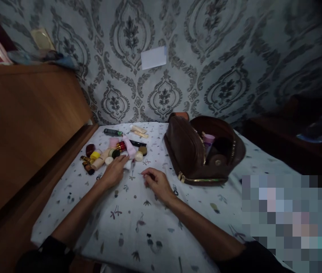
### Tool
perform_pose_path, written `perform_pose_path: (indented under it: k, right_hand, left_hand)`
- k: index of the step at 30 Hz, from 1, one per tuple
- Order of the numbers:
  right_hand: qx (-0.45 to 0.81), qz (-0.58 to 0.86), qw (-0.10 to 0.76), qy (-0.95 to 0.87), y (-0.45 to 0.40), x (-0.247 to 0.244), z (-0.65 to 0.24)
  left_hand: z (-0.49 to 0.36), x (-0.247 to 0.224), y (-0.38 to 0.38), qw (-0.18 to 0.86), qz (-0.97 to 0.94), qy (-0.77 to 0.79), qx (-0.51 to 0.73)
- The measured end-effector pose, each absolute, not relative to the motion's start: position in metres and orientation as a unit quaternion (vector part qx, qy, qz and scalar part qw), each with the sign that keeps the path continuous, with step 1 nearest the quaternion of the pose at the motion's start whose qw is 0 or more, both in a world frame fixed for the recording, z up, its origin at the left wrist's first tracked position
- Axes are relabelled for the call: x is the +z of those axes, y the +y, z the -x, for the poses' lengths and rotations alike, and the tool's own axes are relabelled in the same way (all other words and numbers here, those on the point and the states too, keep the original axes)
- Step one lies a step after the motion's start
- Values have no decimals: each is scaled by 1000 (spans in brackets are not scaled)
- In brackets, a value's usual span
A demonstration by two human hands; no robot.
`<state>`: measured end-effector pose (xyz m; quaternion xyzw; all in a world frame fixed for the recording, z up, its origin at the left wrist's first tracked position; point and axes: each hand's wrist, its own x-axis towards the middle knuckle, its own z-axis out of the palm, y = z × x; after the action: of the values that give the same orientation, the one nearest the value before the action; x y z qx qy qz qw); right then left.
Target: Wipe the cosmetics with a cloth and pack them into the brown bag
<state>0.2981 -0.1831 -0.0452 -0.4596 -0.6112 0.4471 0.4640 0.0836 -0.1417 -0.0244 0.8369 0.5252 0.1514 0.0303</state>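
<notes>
Several small cosmetic items lie in a loose group at the left of the white patterned cloth. My left hand (pixel 115 171) rests at their near edge, fingers stretched over a white tube (pixel 128 164), close to a round white jar (pixel 109 160) and a pink tube (pixel 129 147). To its right, my right hand (pixel 157 183) is above the cloth with fingers curled; what is between its fingertips, if anything, is too small to name. A brown bag (pixel 186 148) stands unzipped further right, with a pink-capped item (pixel 208 139) inside.
A wooden panel (pixel 30 125) borders the cloth (pixel 138 220) at the left. Behind is a patterned wall with a white card (pixel 153 58). Beige tubes (pixel 138 130) lie at the back. Dark furniture stands at the right; the lower right corner is pixelated.
</notes>
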Motion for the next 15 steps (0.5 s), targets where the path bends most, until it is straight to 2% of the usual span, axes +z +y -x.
perform_pose_path:
  k: [9,15]
  right_hand:
    - [448,456,458,-618,-180,-47,-299]
    - [453,483,438,-609,-181,-50,-298]
  left_hand:
    - [-78,-16,-166,9,-794,578,187]
    - [-35,11,-164,-18,-725,658,203]
